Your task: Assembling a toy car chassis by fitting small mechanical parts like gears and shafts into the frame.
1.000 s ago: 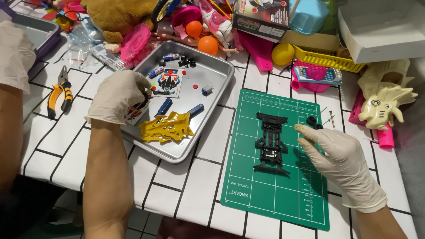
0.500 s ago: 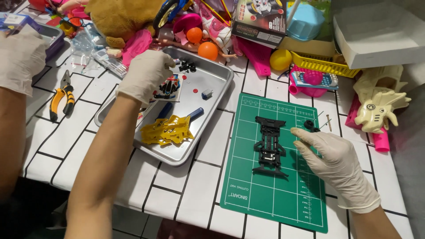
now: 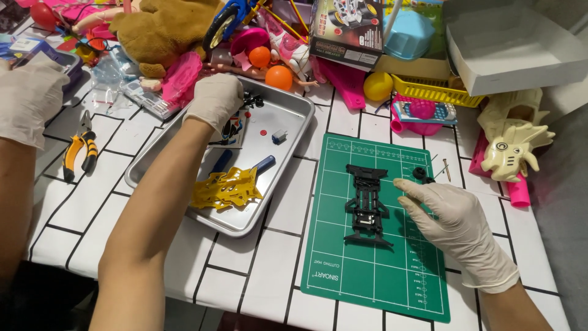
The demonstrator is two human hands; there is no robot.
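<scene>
My left hand (image 3: pixel 215 101), in a pale glove, reaches into the far corner of a metal tray (image 3: pixel 245 228). Its fingers curl down beside a small cluster of black parts (image 3: pixel 253 99), and whether they grip one is hidden. The tray also holds a yellow plastic part frame (image 3: pixel 226 189), a blue-handled tool (image 3: pixel 263 164) and a few small bits. My gloved right hand (image 3: pixel 456 220) lies flat with fingers spread on a green cutting mat (image 3: pixel 367 276). It rests just right of a black toy car chassis (image 3: pixel 366 202). A small black round part (image 3: pixel 421 173) sits beyond its fingertips.
Another person's gloved hand (image 3: pixel 27 98) is at the left edge, near orange-handled pliers (image 3: pixel 81 150). Toys crowd the back of the table: a brown plush (image 3: pixel 159 30), orange balls (image 3: pixel 278 76), a yellow basket (image 3: pixel 429 89). A white box (image 3: pixel 514 52) and a cream toy figure (image 3: pixel 511 144) stand right.
My left hand has moved from the tray's near left side up to its far corner by the black parts. My right hand has stayed on the mat.
</scene>
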